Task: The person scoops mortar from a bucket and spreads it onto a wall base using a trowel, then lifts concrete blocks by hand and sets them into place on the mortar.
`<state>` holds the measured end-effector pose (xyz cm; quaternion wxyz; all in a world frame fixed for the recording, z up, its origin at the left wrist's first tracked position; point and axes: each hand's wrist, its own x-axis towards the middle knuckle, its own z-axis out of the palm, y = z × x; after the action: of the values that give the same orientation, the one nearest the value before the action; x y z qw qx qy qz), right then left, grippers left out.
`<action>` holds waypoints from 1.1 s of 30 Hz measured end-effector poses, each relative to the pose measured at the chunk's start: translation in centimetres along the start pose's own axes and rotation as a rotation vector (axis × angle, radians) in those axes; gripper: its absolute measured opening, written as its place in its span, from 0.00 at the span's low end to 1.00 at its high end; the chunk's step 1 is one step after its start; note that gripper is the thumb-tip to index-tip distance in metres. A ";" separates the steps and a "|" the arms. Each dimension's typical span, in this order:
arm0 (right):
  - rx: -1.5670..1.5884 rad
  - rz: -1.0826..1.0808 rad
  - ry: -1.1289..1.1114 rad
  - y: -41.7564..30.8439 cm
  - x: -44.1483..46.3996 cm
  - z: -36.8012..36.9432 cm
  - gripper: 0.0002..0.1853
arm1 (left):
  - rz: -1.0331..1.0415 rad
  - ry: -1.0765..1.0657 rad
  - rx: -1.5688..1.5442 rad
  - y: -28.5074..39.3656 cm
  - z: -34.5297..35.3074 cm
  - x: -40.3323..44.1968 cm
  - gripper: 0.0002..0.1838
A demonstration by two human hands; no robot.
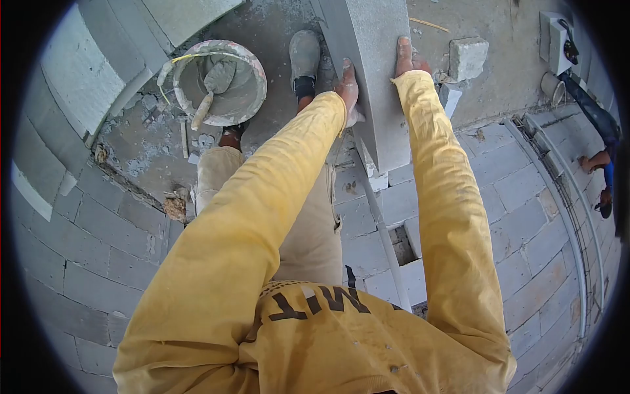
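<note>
A long grey block point(380, 79) stands between my hands in the head view, its far end cut off by the top edge. My left hand point(348, 92) presses on the block's left side. On the opposite side my right hand point(409, 59) grips it, thumb pointing forward along the surface. Both sets of fingers are partly hidden by the block and the yellow sleeves. To the left is a round bucket point(260, 84) with grey mortar inside, and a trowel point(205, 108) rests in it, handle over the near rim.
Pale blocks point(82, 79) lie at the upper left. A broken block piece point(468, 58) sits right of my right hand. Pipes point(558, 190) run along the block wall at right. Another person's hand point(592, 161) shows at the far right edge.
</note>
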<state>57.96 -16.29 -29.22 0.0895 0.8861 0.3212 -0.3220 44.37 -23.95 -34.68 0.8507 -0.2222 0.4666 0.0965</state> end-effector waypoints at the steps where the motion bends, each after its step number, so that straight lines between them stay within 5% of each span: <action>1: -0.010 0.005 0.010 0.0 0.1 0.1 0.49 | 0.026 0.021 0.051 -0.4 -0.4 -0.4 0.48; 8: -0.002 -0.072 0.132 1.5 1.5 1.4 0.46 | 0.102 0.171 0.280 -3.6 -2.8 -0.6 0.50; 12: 0.316 -0.413 0.232 1.7 -0.2 1.6 0.32 | 0.345 0.244 0.317 -7.5 -2.9 3.0 0.47; 15: 0.498 -0.577 0.171 2.1 -1.5 1.6 0.33 | 0.518 0.255 0.271 -9.3 -3.2 6.4 0.45; 21: 0.599 -0.515 0.024 10.8 -4.5 2.1 0.35 | 0.495 0.285 0.235 -9.0 -2.4 6.9 0.41; 24: 0.305 -0.383 -0.090 19.3 -5.1 3.2 0.34 | 0.550 0.257 0.157 -9.7 -2.6 8.0 0.40; 33: 0.216 -0.244 -0.057 19.4 -5.9 3.3 0.36 | 0.696 0.292 0.123 -11.7 -3.0 10.5 0.49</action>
<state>65.01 -35.62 -28.99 -0.0370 0.8356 0.3872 -0.3880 52.24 -36.11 -41.50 0.7032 -0.0104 0.6355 0.3187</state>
